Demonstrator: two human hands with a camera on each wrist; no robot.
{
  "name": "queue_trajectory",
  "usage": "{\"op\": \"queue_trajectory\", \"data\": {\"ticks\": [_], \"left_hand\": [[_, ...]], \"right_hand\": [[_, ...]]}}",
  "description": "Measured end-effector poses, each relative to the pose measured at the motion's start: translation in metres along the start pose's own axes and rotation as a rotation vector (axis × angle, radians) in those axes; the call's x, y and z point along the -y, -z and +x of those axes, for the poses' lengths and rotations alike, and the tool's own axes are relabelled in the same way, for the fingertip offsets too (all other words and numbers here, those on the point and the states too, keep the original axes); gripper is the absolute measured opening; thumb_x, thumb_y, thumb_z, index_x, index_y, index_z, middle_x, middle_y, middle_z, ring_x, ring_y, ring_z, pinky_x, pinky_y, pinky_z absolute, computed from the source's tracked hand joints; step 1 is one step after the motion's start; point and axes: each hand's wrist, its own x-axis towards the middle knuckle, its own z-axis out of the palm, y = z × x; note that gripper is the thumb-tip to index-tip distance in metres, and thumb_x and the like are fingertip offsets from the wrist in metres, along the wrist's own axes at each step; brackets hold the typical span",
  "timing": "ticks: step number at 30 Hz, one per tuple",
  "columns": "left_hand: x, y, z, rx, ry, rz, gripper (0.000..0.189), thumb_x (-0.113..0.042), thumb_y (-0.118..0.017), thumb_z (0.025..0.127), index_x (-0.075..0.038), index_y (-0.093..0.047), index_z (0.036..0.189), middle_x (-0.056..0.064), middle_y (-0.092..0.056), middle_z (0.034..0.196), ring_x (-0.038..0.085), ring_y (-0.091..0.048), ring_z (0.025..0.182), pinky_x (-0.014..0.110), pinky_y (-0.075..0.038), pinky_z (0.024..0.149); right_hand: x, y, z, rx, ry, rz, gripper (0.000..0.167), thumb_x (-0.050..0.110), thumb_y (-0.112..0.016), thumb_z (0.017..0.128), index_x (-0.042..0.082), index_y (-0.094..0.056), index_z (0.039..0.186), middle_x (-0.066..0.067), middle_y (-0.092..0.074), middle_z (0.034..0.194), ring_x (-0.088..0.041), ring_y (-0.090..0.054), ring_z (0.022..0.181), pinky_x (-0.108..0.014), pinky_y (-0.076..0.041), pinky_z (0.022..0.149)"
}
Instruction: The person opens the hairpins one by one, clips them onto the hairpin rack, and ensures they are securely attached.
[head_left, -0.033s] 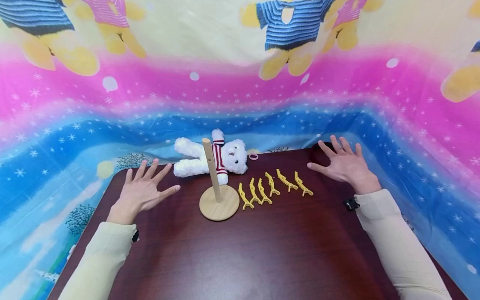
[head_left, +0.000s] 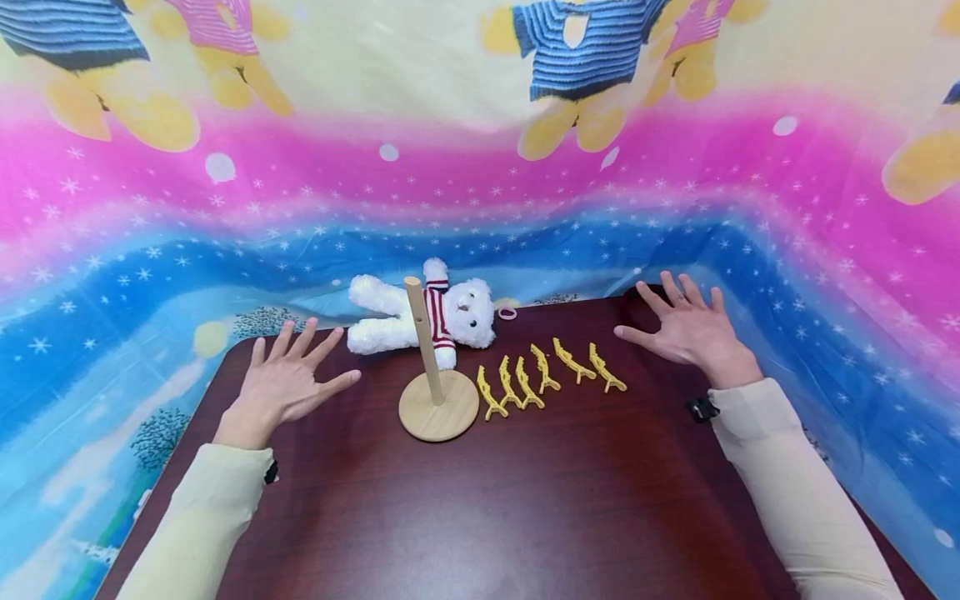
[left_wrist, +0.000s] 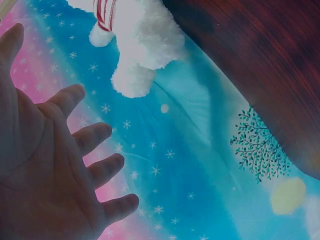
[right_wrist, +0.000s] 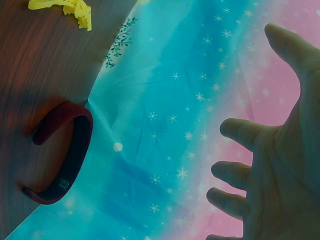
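My left hand (head_left: 281,387) hovers over the table's left side, fingers spread, holding nothing. At the right, my right hand (head_left: 686,329) is likewise spread and holds nothing. Between them stands a wooden stand (head_left: 424,342), an upright post on a round base. A white teddy bear (head_left: 468,312) in a red-and-white striped top lies on its side behind the post. Several yellow banana hair clips (head_left: 545,371) lie in a row right of the base. Partly hidden behind my right hand in the head view is a dark red headband (right_wrist: 77,150), plainly seen in the right wrist view.
A small pink hair tie (head_left: 507,314) lies near the back edge, by the bear's head. The dark brown table (head_left: 480,517) has a rounded back left corner. A printed cloth (head_left: 300,242) in blue and pink hangs around its back and sides.
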Motion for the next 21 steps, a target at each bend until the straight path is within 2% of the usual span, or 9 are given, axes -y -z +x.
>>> {"op": "queue_trajectory", "data": {"ticks": [11, 21], "left_hand": [[0.0009, -0.0002, -0.0004, -0.003, -0.009, -0.009, 0.092, -0.083, -0.033, 0.089, -0.029, -0.015, 0.162, 0.015, -0.002, 0.169, 0.044, 0.006, 0.154, 0.072, 0.005, 0.116], [-0.0010, -0.0002, -0.0017, 0.014, -0.011, -0.026, 0.092, -0.083, -0.032, 0.089, -0.030, -0.012, 0.162, 0.016, -0.002, 0.169, 0.045, 0.003, 0.154, 0.071, 0.002, 0.117]], "right_hand": [[-0.0017, -0.0013, -0.0017, 0.009, 0.009, 0.027, 0.101, 0.084, -0.038, 0.086, 0.028, -0.002, 0.162, -0.019, 0.006, 0.168, -0.048, 0.009, 0.153, -0.072, 0.014, 0.113], [0.0003, -0.0016, -0.0019, 0.019, 0.019, 0.026, 0.102, 0.086, -0.035, 0.085, 0.027, -0.004, 0.162, -0.019, 0.005, 0.168, -0.047, 0.007, 0.153, -0.072, 0.011, 0.114]]}}
